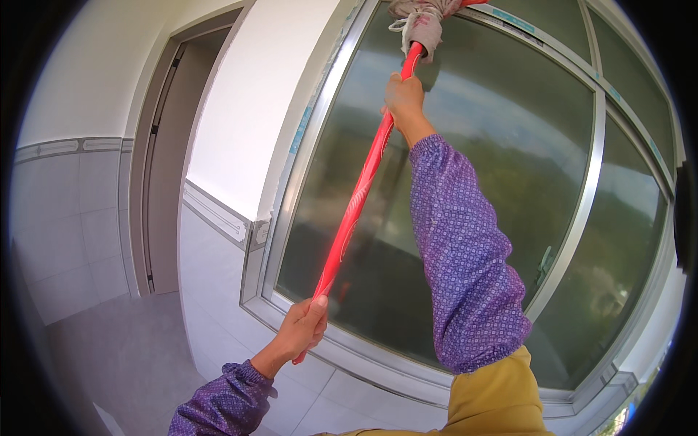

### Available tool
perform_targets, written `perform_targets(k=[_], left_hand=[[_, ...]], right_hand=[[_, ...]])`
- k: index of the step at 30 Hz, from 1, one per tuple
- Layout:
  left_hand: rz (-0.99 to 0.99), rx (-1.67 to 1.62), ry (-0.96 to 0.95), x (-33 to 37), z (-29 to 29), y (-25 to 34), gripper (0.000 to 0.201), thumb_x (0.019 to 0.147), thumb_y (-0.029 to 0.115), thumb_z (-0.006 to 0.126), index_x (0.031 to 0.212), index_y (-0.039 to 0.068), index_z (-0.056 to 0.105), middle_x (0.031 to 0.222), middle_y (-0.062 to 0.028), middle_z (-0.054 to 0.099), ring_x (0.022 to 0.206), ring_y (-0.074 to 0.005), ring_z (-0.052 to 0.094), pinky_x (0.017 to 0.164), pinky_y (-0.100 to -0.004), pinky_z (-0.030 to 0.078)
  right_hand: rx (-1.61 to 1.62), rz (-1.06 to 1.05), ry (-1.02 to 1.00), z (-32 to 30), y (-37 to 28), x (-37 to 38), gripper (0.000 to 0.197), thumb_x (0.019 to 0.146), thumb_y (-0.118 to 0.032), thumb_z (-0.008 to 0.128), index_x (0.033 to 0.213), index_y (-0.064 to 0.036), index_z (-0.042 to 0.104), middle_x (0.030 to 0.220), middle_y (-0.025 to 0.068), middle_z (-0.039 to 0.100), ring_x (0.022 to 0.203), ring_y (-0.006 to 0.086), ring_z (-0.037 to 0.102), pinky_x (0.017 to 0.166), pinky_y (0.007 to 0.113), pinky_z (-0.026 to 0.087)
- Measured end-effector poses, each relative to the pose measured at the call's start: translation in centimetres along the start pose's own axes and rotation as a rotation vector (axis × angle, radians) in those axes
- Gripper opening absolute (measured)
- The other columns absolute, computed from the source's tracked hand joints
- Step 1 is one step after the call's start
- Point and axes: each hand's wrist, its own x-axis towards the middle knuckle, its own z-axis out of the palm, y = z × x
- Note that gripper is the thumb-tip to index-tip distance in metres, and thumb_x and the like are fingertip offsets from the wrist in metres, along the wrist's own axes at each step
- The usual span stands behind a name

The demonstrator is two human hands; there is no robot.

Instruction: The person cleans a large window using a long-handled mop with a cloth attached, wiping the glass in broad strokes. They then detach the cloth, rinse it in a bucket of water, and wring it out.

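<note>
I note left hand (304,328) and right hand (404,100), fingers clamped on the red mop handle (360,190); I'd advise pressing the mop head (424,20) evenly against the window glass (494,167).

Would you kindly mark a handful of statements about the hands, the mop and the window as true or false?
1. Both hands grip the red mop handle. True.
2. The right hand holds the handle lower than the left hand. False: the right hand is high up near the mop head, the left near the bottom end.
3. The mop head is at the top of the window glass. True.
4. The window frame is dark wood. False: it is silvery metal.
5. The sleeves are plain white. False: they are purple and patterned.
</note>
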Motion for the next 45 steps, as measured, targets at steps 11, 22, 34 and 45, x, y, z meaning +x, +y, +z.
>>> perform_targets(k=[11, 22, 34, 45], left_hand=[[-0.148, -0.111, 0.014, -3.5, 2.5, -6.2, 0.043, 0.103, 0.043, 0.046, 0.076, 0.011, 0.039, 0.058, 0.0029, 0.038, 0.043, -0.0062, 0.033, 0.039, -0.0246, 0.029], [-0.309, -0.097, 0.054, -16.7, 0.4, -21.1, 0.042, 0.102, 0.041, 0.046, 0.074, 0.009, 0.046, 0.053, 0.0030, 0.040, 0.043, -0.0104, 0.038, 0.040, -0.0290, 0.031], [-0.230, -0.220, -0.345, 0.3, 2.3, 2.5, 0.059, 0.098, 0.062, 0.043, 0.068, 0.011, 0.036, 0.054, 0.0028, 0.031, 0.040, -0.0073, 0.027, 0.036, -0.0248, 0.025], [-0.040, 0.228, -0.224, -0.6, -0.3, 0.3, 0.048, 0.099, 0.052, 0.050, 0.072, 0.013, 0.046, 0.059, 0.0066, 0.038, 0.045, -0.0032, 0.031, 0.039, -0.0225, 0.026]], right_hand=[[0.037, 0.119, -0.189, -0.8, 5.8, -5.7, 0.029, 0.100, -0.027, 0.046, 0.090, 0.0005, 0.043, 0.059, 0.0070, 0.047, 0.038, 0.0175, 0.045, 0.036, 0.033, 0.044], [0.451, 0.441, -0.369, -2.6, 12.0, -26.4, 0.036, 0.100, -0.042, 0.052, 0.096, -0.0071, 0.043, 0.056, 0.0037, 0.047, 0.037, 0.0132, 0.045, 0.033, 0.028, 0.040], [0.521, 0.192, -0.175, -4.9, 0.3, -8.1, 0.036, 0.099, -0.042, 0.050, 0.084, -0.0099, 0.044, 0.053, 0.0012, 0.044, 0.036, 0.0128, 0.041, 0.034, 0.028, 0.033], [0.518, 0.140, 0.168, -12.9, 2.8, -15.4, 0.038, 0.101, -0.047, 0.044, 0.084, -0.0121, 0.042, 0.054, -0.0006, 0.040, 0.037, 0.0116, 0.040, 0.034, 0.028, 0.036]])
